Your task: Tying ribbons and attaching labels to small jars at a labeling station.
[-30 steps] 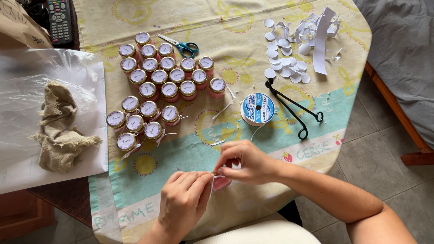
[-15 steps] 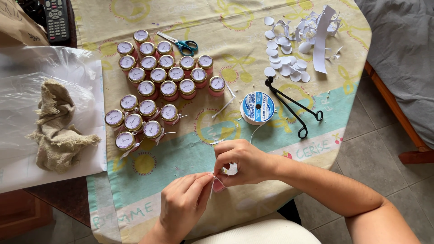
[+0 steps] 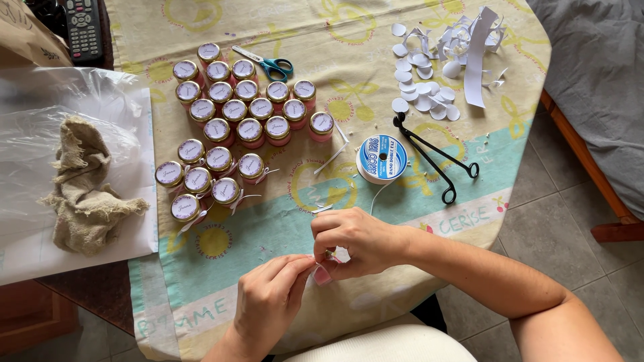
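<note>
At six o'clock on the desk (image 3: pixel 402 40), left hand (image 3: pixel 268 302) and right hand (image 3: pixel 355 238) are pinching white ribbon (image 3: pixel 314 269) around a small pink jar (image 3: pixel 324 273); knot tightening judged next.

A table (image 3: pixel 201 305) with a rounded corner fills most of the view, covered by a pale yellow cloth (image 3: pixel 349 40) with a turquoise band and printed fruit motifs. To the right lies a floor of grey-beige tiles (image 3: pixel 557 228) (the grout lines run at a slant). A grey fabric (image 3: pixel 597 80) drapes over a reddish wooden frame (image 3: pixel 590 174) at the upper right. Soft, even daylight falls throughout.
</note>
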